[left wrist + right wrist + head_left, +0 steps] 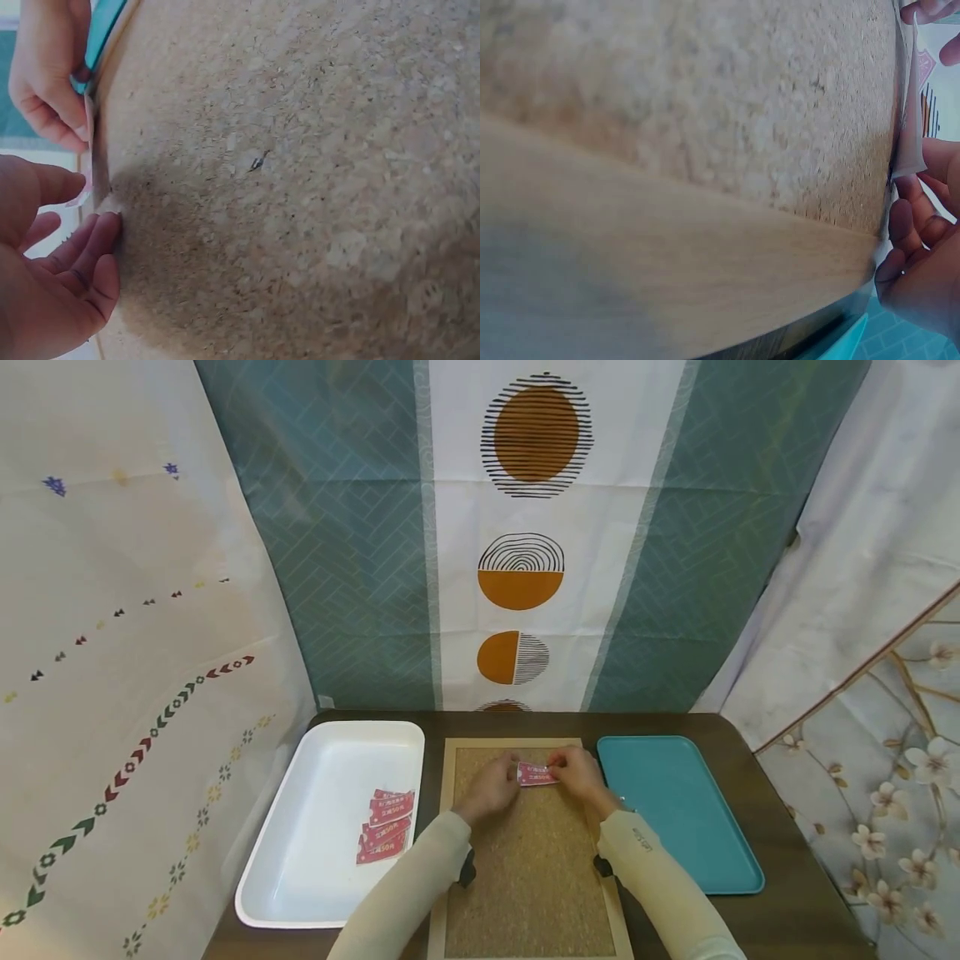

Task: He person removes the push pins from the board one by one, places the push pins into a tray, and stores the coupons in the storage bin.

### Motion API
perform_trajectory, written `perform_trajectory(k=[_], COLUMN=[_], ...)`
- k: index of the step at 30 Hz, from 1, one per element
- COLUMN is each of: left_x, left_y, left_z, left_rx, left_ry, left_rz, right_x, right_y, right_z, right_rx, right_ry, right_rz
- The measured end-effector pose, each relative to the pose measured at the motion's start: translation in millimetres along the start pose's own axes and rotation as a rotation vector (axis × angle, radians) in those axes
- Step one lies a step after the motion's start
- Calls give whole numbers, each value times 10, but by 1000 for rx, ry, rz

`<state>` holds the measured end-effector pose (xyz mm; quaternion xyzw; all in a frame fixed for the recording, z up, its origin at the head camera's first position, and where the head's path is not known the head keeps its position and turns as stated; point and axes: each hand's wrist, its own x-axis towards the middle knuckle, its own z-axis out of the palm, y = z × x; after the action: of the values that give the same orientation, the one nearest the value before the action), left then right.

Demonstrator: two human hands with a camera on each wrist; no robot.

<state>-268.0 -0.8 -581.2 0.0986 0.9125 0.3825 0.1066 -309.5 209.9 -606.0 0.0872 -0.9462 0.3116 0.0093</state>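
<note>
A small pink paper coupon with white print is held over the upper part of a cork board. My right hand pinches its right end between thumb and fingers. At the left end is my left hand, its thumb and fingers spread apart right beside the paper's edge. The left wrist view shows the coupon nearly edge-on, the left hand low over the cork. In the right wrist view the coupon stands upright from the board, by the right hand's thumb.
On the left stands a white tray with several similar pink coupons overlapping near its right side. A teal tray lies to the right. The board has a pale wooden frame. Patterned cloths hang behind the dark table.
</note>
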Motion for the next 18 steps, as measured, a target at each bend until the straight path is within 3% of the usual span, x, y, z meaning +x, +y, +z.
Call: perform_trajectory(k=[12, 18], left_x=[70, 67], left_y=[-15, -6], left_z=[208, 248], left_rx=[-3, 24], left_ry=[37, 71], left_rz=[57, 81], right_x=[-12, -12], right_y=[-72, -119], right_z=[12, 18], right_rx=[-1, 4], right_ry=[-39, -43], right_rz=[132, 138])
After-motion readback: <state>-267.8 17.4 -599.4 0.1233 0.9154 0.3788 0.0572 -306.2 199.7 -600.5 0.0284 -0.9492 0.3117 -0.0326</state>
